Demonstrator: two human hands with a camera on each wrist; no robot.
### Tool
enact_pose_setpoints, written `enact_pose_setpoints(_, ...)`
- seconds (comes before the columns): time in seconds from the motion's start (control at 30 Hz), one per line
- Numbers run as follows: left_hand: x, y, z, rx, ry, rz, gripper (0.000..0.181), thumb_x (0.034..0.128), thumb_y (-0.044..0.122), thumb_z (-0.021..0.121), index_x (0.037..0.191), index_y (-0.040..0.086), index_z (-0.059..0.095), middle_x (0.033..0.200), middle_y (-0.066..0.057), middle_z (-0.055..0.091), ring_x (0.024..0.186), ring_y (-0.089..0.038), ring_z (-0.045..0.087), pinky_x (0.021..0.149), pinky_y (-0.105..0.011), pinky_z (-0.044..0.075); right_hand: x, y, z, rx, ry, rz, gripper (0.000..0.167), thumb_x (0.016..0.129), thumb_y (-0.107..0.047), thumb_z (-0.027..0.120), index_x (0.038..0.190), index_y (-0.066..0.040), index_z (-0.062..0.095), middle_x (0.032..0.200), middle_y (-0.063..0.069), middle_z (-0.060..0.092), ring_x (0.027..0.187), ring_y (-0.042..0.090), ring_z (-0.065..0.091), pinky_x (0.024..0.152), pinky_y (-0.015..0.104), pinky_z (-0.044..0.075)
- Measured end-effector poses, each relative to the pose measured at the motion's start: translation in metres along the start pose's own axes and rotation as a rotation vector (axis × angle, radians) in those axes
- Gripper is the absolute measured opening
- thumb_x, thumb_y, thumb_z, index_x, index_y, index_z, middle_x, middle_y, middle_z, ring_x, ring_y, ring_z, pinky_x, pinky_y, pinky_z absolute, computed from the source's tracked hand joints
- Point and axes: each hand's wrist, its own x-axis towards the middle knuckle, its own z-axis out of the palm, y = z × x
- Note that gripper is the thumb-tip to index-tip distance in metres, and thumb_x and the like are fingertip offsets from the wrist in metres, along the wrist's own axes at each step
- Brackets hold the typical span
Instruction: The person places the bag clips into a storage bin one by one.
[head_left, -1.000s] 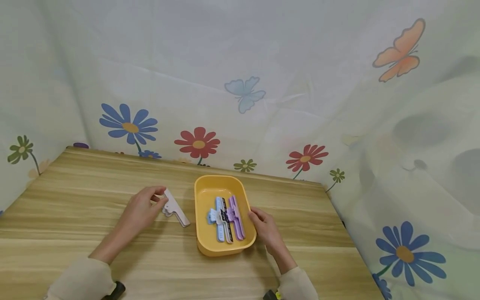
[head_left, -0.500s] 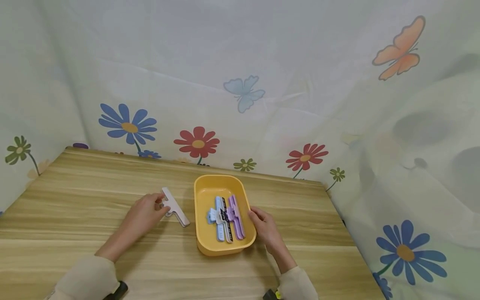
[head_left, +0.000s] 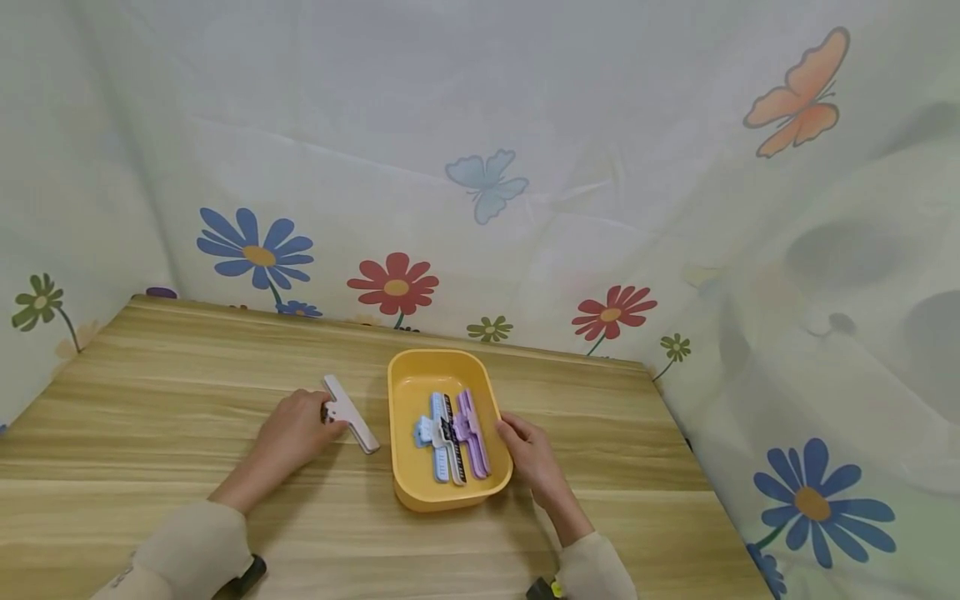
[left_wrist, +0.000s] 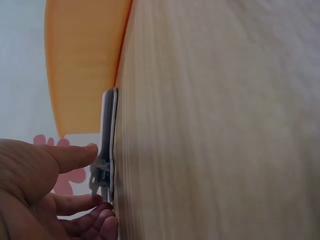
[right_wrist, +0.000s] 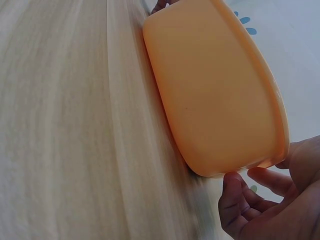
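A whitish long-jawed clip lies on the table left of the yellow plastic box. My left hand is at its handle, thumb on one side and fingers on the other, as the left wrist view shows. Part of the handle is hidden behind the fingers in the head view. With my right hand I hold the right wall of the yellow box, thumb at the rim and fingers against the outside. Inside the box lie a light blue clip, a black-and-white clip and a purple clip.
The wood-grain table reaches back to a pale curtain printed with flowers and butterflies. Another stretch of curtain hangs along the right edge. A small purple object sits at the far left corner.
My left hand has moved from the clip's far end down to its handle, and its fingers have closed in there. The clip, the box and my right hand stay nearly in place.
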Motion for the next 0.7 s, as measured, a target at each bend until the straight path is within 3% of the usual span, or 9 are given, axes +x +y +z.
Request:
enact_pose_setpoints(0.23, 0.0009, 0.0019, 0.0023, 0.009, -0.005, -0.027, 0.057, 0.0883, 0.025, 0.081, 0.124, -0.016, 0.063, 0.107, -0.030, 0.061, 0.094, -0.040, 0.058, 0.077, -0.052, 0.048, 0.0007, 0.0021, -0.0004, -0.001, 0.009, 0.001, 0.040, 0.108, -0.021, 0.055, 0.139, 0.004, 0.061, 0.134, 0.024, 0.064, 0.119, 0.038, 0.063, 0.100, 0.051, 0.053)
enact_pose_setpoints(0.5, 0.0026, 0.0033, 0.0010, 0.024, -0.001, -0.011, 0.052, 0.0867, 0.022, 0.082, 0.118, -0.015, 0.066, 0.103, -0.028, 0.062, 0.093, -0.041, 0.058, 0.079, -0.054, 0.048, 0.0008, 0.0008, -0.0008, 0.006, 0.007, 0.015, 0.042, 0.108, -0.025, 0.056, 0.139, 0.003, 0.061, 0.135, 0.024, 0.063, 0.121, 0.037, 0.062, 0.101, 0.051, 0.052)
enact_pose_setpoints(0.7, 0.0040, 0.0040, -0.0007, -0.016, -0.013, -0.031, 0.055, 0.0873, 0.022, 0.081, 0.122, -0.017, 0.063, 0.106, -0.031, 0.063, 0.095, -0.042, 0.059, 0.081, -0.055, 0.050, 0.0011, 0.0008, -0.0012, 0.010, 0.006, 0.010, 0.042, 0.108, -0.025, 0.057, 0.139, 0.003, 0.062, 0.135, 0.023, 0.064, 0.121, 0.038, 0.062, 0.100, 0.051, 0.052)
